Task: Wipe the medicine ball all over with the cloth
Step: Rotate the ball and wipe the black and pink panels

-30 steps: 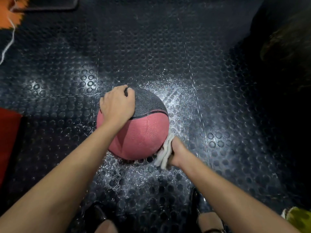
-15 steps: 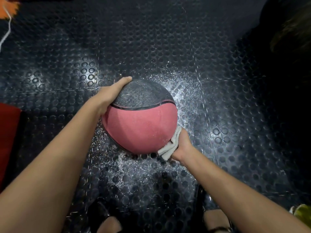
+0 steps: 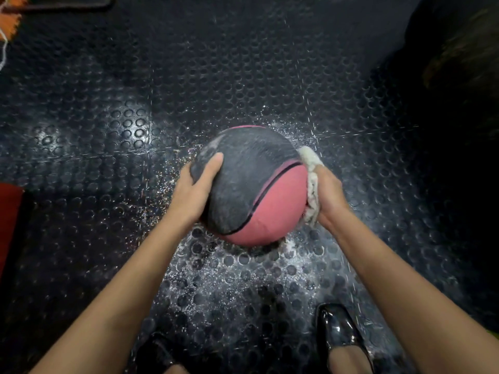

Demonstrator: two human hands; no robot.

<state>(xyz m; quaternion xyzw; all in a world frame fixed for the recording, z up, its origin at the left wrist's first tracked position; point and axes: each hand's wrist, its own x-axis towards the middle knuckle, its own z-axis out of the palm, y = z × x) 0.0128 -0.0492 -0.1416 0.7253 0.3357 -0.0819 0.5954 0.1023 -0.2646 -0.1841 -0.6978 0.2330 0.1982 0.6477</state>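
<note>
A pink and dark grey medicine ball (image 3: 251, 184) sits between both hands just above the wet studded floor, its grey panel turned up and to the left. My left hand (image 3: 195, 188) holds its left side, thumb laid across the grey panel. My right hand (image 3: 328, 194) presses a whitish cloth (image 3: 312, 184) against the ball's right side, fingers wrapped over the cloth. The far side and underside of the ball are hidden.
Black studded rubber flooring (image 3: 243, 76) glistens with water drops around the ball. My black shoes (image 3: 337, 333) stand near the bottom edge. A red object (image 3: 8, 217) lies at the left edge, an orange item (image 3: 13, 14) at top left, a dark mass (image 3: 459, 63) at right.
The ball has turned so the grey panel faces up and left. My left hand dropped from the top to the left side. My right hand with the cloth rose up the right side.
</note>
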